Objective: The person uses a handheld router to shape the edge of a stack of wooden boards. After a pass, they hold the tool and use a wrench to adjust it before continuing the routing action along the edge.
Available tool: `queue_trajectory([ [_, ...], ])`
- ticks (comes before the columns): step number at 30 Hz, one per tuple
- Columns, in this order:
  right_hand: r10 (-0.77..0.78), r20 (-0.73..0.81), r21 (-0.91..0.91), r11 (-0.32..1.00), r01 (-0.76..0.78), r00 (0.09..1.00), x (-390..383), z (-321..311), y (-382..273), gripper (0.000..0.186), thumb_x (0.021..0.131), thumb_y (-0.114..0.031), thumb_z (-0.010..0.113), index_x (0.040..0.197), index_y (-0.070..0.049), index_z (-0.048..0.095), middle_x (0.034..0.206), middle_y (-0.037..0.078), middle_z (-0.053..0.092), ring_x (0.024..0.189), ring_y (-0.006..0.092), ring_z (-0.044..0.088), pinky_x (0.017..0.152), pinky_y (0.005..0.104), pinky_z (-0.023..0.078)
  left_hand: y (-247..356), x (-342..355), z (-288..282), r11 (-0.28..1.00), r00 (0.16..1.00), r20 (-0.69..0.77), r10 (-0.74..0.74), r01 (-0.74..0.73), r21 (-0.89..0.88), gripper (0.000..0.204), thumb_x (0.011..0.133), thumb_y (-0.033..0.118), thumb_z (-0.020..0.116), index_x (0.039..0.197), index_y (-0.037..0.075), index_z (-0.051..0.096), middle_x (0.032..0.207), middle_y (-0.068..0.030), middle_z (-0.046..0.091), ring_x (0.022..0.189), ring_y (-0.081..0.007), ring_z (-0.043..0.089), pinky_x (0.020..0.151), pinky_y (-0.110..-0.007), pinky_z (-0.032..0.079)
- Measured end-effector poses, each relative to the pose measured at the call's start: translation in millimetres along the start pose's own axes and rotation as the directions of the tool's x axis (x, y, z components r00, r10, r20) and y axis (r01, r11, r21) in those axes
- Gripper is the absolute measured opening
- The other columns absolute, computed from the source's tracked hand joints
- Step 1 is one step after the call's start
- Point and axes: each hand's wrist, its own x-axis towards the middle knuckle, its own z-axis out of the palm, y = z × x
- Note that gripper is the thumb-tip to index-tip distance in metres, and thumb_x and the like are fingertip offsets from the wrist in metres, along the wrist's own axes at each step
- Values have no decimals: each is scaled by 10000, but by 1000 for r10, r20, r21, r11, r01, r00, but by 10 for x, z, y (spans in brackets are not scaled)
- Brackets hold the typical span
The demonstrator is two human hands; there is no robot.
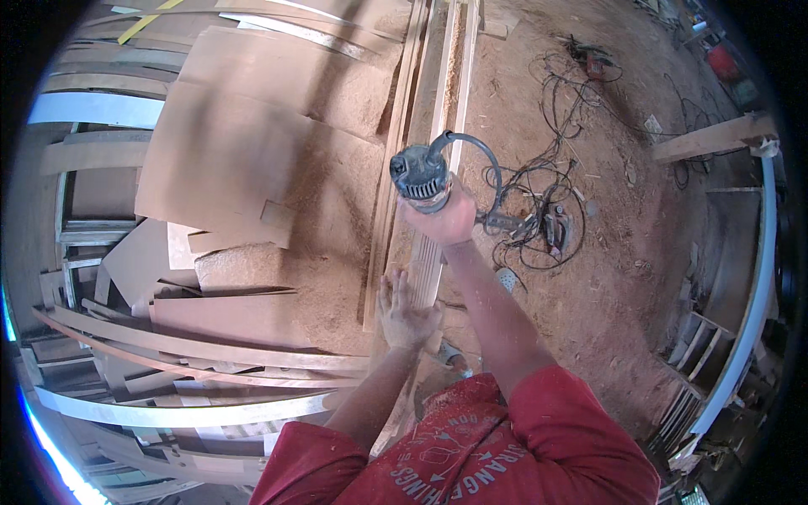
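Dusty brown floor (598,320), strewn with shavings, spreads to the right of the long pale board (428,271), which runs away from the person. Large brown sheets (244,93) lie to the board's left, partly overlapping. Black cables (551,156) sprawl in a tangle on the ground right of the board. Over the board stands a black power tool (419,175); its base is hidden. The right hand (450,217) is wrapped around the tool's body. Nearer the person, the left hand (406,316) rests on the board, palm down, fingers extended, grasping nothing.
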Motion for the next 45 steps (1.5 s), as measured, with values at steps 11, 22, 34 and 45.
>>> queue_trajectory([
  [11, 346, 202, 2, 936, -353, 916, 620, -96, -247, 764, 755, -542, 1003, 1213, 28, 779, 1091, 205, 859, 1078, 313, 853, 993, 446, 663, 40, 22, -21, 999, 1000, 19, -10, 11, -52, 1043, 817, 440, 864, 1709, 65, 473, 1784, -205, 466, 1695, -497, 312, 1358, -666, 276],
  [22, 17, -2, 21, 1000, -17, 1000, -376, -42, -107, 558, 642, -382, 1027, 992, -62, 734, 867, 169, 771, 795, 401, 781, 735, 491, 646, 86, 25, -74, 1000, 998, 59, -9, 10, -18, 1046, 830, 345, 887, 1716, 27, 432, 1797, -227, 431, 1683, -514, 310, 1367, -603, 319],
  [34, -148, -118, 93, 983, 159, 982, 309, 156, 187, 584, 655, -435, 1015, 998, -33, 765, 848, 167, 810, 777, 347, 830, 733, 451, 682, 100, 40, -142, 1000, 995, 98, -22, 23, -9, 1029, 834, 352, 872, 1712, 44, 434, 1802, -237, 415, 1701, -518, 262, 1390, -592, 281],
  [45, 348, 171, 7, 935, -354, 922, -212, -160, -363, 717, 731, -558, 976, 1155, -12, 784, 1045, 211, 849, 981, 383, 850, 882, 469, 678, -70, -37, -147, 989, 995, 37, 96, -92, -113, 1038, 853, 399, 858, 1711, 4, 426, 1784, -262, 438, 1687, -530, 290, 1373, -625, 263],
])
